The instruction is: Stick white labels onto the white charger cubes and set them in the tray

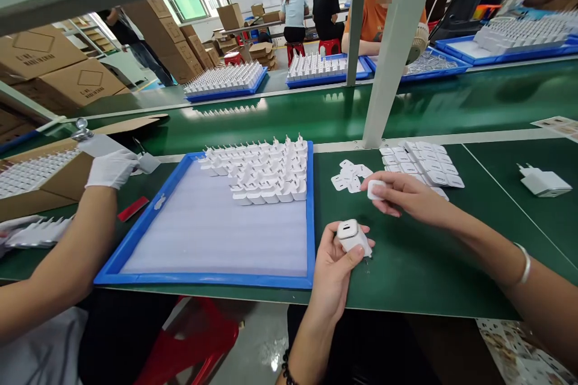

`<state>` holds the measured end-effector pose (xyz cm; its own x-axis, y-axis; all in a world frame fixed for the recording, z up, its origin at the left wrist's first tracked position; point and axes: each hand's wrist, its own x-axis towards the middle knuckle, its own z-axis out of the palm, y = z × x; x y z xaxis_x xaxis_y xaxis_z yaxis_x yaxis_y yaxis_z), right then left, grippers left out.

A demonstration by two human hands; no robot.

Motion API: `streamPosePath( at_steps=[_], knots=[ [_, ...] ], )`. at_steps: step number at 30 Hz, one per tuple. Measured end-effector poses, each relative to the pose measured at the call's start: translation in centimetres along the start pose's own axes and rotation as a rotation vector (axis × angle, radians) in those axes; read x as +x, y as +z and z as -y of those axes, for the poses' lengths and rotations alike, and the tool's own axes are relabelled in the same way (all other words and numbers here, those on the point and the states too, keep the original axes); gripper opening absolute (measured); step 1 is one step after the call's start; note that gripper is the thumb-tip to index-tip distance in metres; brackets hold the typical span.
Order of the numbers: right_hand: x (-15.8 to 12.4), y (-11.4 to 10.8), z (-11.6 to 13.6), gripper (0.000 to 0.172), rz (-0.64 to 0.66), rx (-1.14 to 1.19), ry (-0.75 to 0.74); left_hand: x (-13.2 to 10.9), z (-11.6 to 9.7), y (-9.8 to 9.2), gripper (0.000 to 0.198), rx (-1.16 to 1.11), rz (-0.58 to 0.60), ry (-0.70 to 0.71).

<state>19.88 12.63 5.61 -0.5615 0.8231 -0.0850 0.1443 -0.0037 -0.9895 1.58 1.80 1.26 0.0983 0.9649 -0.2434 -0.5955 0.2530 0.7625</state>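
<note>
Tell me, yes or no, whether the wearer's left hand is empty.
No, the left hand holds a white charger, with the thumb pressed against its side.

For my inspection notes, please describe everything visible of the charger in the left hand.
The charger is a white, plastic-looking block with rounded edges. Its end face, showing one dark slot and a thin greyish border, tilts upward; pins at the opposite end point down, indistinct. The left hand holds it above the green table.
</note>
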Motion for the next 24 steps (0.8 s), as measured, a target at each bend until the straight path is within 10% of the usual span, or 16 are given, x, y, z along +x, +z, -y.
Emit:
streamPosePath(
  at_steps=[12, 24],
  knots=[
    [-2.5, 1.5, 2.5, 0.027, 0.193, 0.179, 0.083, -1.2, 1.4, -0.4, 0.048, 0.048, 0.276, -0.018],
    [-2.6, 2.2, 1.7, 0.026, 0.259, 0.282, 0.206, -1.4, 1.2, -0.7, 0.049, -0.018, 0.204, 0.011]
  ],
)
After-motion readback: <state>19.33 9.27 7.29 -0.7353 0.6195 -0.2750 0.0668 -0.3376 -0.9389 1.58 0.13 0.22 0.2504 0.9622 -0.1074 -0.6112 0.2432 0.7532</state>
